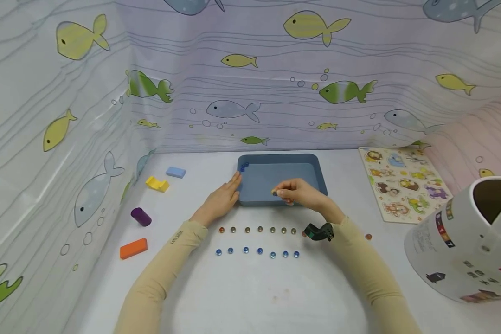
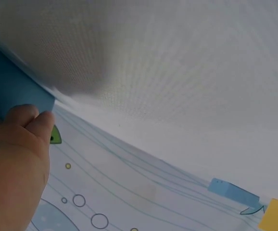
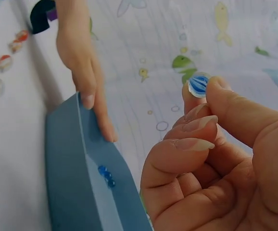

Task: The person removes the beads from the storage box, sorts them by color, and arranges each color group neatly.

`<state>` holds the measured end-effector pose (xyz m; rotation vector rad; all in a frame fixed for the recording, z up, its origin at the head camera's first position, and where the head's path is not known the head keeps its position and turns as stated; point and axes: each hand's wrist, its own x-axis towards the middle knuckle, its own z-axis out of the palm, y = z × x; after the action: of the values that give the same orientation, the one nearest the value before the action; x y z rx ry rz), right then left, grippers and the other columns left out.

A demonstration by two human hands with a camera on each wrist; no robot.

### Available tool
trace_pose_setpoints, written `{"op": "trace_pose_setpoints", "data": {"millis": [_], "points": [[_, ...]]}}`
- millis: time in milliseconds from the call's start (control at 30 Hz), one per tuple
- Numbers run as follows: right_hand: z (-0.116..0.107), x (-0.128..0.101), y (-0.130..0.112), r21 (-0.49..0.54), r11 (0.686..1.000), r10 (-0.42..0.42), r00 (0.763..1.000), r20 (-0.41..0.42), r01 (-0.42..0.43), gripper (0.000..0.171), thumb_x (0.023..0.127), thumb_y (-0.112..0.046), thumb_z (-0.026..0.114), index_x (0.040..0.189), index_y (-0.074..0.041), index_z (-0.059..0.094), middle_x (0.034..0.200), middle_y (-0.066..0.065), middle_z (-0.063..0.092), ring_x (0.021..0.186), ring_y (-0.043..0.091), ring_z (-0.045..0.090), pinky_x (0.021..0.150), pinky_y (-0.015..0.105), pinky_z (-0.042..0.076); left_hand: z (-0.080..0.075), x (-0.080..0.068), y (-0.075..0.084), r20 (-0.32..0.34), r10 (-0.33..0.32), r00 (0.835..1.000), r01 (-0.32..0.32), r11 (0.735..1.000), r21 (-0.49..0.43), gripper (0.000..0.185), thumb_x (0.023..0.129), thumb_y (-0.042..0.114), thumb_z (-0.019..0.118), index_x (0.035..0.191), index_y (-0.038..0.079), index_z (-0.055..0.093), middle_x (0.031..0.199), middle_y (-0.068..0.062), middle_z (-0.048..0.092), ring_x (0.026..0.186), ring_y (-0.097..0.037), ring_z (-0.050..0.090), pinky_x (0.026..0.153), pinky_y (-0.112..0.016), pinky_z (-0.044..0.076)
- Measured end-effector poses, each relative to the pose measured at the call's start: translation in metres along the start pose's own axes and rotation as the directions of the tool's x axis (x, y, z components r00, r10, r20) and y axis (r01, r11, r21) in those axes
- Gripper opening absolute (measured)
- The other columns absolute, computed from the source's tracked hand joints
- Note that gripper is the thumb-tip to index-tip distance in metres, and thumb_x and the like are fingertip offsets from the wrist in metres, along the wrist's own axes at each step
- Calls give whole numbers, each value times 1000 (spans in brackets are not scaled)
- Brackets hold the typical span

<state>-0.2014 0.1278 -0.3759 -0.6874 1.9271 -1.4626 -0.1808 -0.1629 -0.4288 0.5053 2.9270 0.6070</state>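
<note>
In the right wrist view my right hand (image 3: 225,159) pinches a clear glass marble (image 3: 198,85) with a blue swirl between thumb and forefinger. The head view has that right hand (image 1: 298,191) above the near part of a blue-grey tray (image 1: 281,202). My left hand (image 1: 220,200) touches the tray's left side, its fingers fairly straight along the wall. A few dark blue marbles (image 3: 106,176) lie in the tray's far left corner. In front of the tray run two rows: orange and amber marbles (image 1: 260,229), then blue marbles (image 1: 260,251) nearer me.
On the left lie a light blue block (image 1: 176,172), a yellow block (image 1: 157,184), a purple cylinder (image 1: 141,216) and an orange block (image 1: 133,248). An animal picture board (image 1: 405,185) and a large white bucket (image 1: 446,250) stand right. One orange marble (image 1: 368,236) sits beside the right sleeve.
</note>
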Motion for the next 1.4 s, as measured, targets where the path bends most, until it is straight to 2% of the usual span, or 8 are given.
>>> {"op": "trace_pose_setpoints", "data": {"millis": [200, 300, 467, 600, 800, 967, 1200, 1400], "points": [[3, -49, 15, 28, 999, -45, 999, 17, 45, 40, 101, -23, 52, 118, 12, 57, 65, -3, 44, 58, 11, 38, 52, 35, 30, 0, 0, -2, 1, 12, 1000, -12, 1000, 1, 56, 104, 23, 33, 155, 5, 17, 164, -9, 10, 148, -28, 24, 123, -45, 22], [8, -72, 24, -1, 1000, 12, 1000, -14, -12, 40, 101, -22, 52, 117, 14, 57, 66, -2, 47, 56, 10, 39, 47, 31, 29, 1, 0, -3, 8, 14, 1000, -13, 1000, -2, 56, 104, 23, 32, 155, 5, 16, 164, -9, 9, 148, -28, 24, 123, -45, 21], [20, -105, 42, -22, 990, 135, 988, -75, -137, 36, 99, -19, 55, 115, 13, 60, 67, -2, 49, 57, 6, 42, 49, 25, 34, 1, 1, -4, 8, 8, 1000, -8, 1000, 6, 56, 104, 23, 32, 155, 6, 15, 164, -9, 8, 148, -29, 24, 123, -44, 20], [29, -125, 57, -28, 985, 167, 981, -98, -171, 35, 99, -22, 55, 113, 10, 61, 60, -3, 48, 52, 4, 40, 46, 20, 32, 0, 1, -3, 15, 3, 1000, -3, 1000, -1, 56, 104, 23, 32, 155, 5, 15, 164, -9, 8, 149, -28, 22, 123, -45, 20], [41, -133, 69, -53, 981, 179, 974, -138, -188, 33, 98, -22, 56, 113, 7, 63, 50, -5, 46, 42, 4, 39, 40, 17, 31, 1, 2, -5, 14, 1, 1000, -1, 1000, 3, 56, 105, 24, 31, 155, 6, 14, 164, -8, 6, 149, -26, 21, 123, -45, 20], [50, -131, 75, -147, 970, 163, 965, -204, -195, 25, 96, -20, 60, 107, 1, 68, 48, -4, 44, 36, 4, 38, 35, 20, 34, 2, 3, -3, 15, 5, 1000, -5, 1000, 1, 56, 105, 23, 31, 155, 5, 14, 164, -9, 7, 149, -26, 21, 123, -45, 20], [57, -126, 76, -310, 920, 139, 939, -315, -241, 11, 91, -18, 66, 99, -12, 72, 78, -2, 62, 38, 5, 38, 41, 20, 39, 1, 4, -2, 2, 18, 1000, -18, 1000, 3, 56, 105, 23, 31, 155, 4, 15, 164, -10, 7, 149, -28, 22, 123, -45, 21], [59, -127, 74, -266, 935, 162, 948, -274, -237, 11, 92, -15, 65, 100, -11, 72, 75, 1, 59, 38, 6, 40, 35, 19, 35, 1, 3, -3, 5, 20, 1000, -20, 1000, 4, 56, 104, 22, 32, 155, 3, 16, 164, -11, 7, 149, -28, 22, 123, -46, 21]]}}
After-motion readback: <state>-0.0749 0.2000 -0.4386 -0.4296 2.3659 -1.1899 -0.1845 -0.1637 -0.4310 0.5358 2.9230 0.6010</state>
